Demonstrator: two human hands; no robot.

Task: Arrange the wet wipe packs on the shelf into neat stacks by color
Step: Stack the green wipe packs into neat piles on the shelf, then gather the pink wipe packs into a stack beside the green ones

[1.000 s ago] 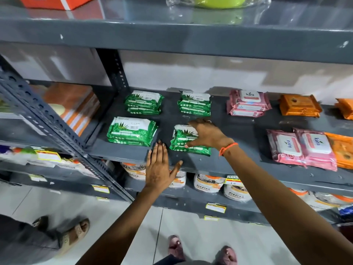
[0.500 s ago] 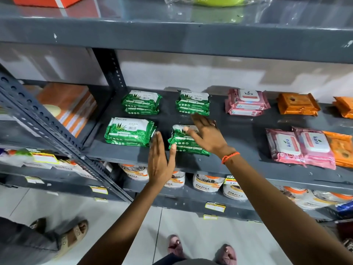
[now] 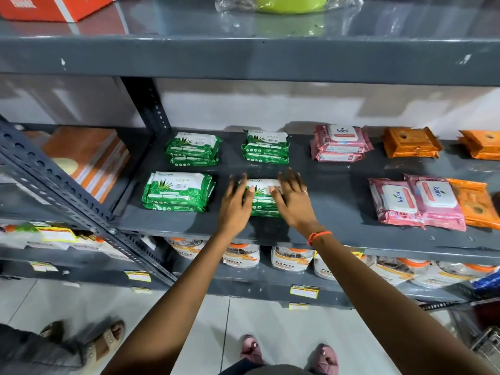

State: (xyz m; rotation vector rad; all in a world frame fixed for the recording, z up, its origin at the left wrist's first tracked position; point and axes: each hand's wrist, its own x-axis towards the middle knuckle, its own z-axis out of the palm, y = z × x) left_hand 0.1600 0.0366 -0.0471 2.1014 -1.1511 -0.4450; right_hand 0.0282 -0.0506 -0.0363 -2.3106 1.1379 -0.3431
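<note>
Four stacks of green wet wipe packs sit on the grey shelf point(image 3: 338, 234): back left point(image 3: 193, 148), back middle point(image 3: 266, 146), front left point(image 3: 177, 192) and front middle point(image 3: 263, 197). My left hand point(image 3: 235, 205) rests against the left side of the front middle stack and my right hand point(image 3: 293, 203) against its right side, fingers spread, the stack between my palms. A pink stack point(image 3: 339, 143) stands at the back. Two pink packs point(image 3: 397, 203) point(image 3: 435, 201) lie overlapping at the front right, next to an orange pack point(image 3: 473, 205). Orange stacks point(image 3: 411, 142) point(image 3: 481, 144) sit at the back right.
The upper shelf edge point(image 3: 243, 58) runs just above, holding a red box point(image 3: 54, 6) and a wrapped green bowl point(image 3: 292, 4). A perforated upright post point(image 3: 147, 104) bounds the bay on the left. White pouches point(image 3: 289, 258) fill the shelf below. Another person's sandalled feet point(image 3: 105, 339) stand at lower left.
My left hand rose from the shelf's front edge to the left side of the front middle green stack. My right hand shifted from on top of it to its right side.
</note>
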